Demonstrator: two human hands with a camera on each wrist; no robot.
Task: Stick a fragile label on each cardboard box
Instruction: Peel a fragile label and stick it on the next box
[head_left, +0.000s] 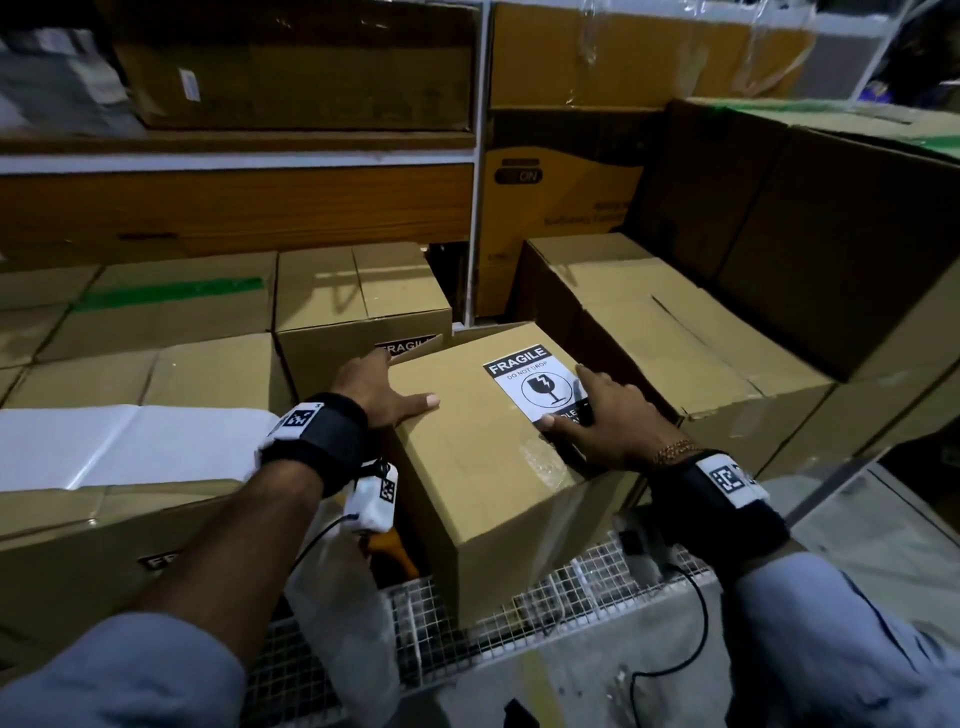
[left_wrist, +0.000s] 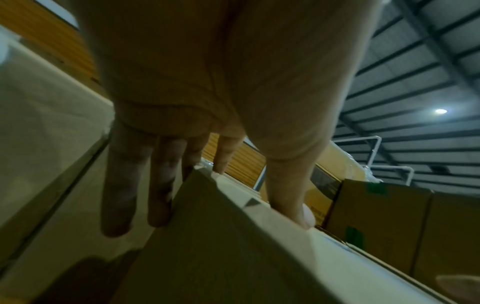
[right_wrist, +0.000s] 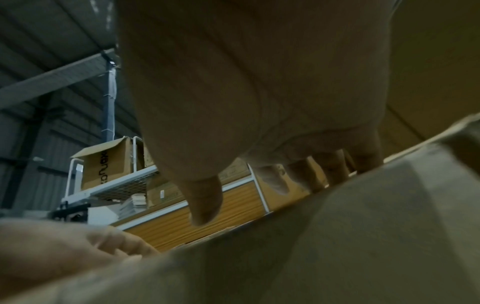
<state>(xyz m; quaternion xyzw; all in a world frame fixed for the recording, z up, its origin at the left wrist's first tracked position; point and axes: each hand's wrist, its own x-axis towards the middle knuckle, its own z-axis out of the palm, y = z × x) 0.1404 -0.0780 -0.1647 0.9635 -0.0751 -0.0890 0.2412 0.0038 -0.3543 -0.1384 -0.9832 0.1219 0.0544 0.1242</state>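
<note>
A brown cardboard box (head_left: 483, 467) stands tilted on a wire mesh edge in the middle of the head view. A black-and-white FRAGILE label (head_left: 530, 382) is stuck on its top. My left hand (head_left: 387, 387) holds the box's upper left edge. Its thumb lies on top and its straight fingers (left_wrist: 161, 185) run down the side of the box (left_wrist: 233, 257). My right hand (head_left: 597, 410) rests flat on the top right of the box. Its thumb touches the label's lower edge and its fingers lie along the label's right side. In the right wrist view the fingers (right_wrist: 306, 176) press the box top (right_wrist: 337, 246).
Behind stands a box with a FRAGILE label (head_left: 410, 345). A front-left box (head_left: 104, 545) also shows part of a label. White sheets (head_left: 130, 441) lie on the boxes at left. Larger boxes (head_left: 675, 338) crowd the right, shelving (head_left: 475, 208) stands behind, and wire mesh (head_left: 571, 587) is in front.
</note>
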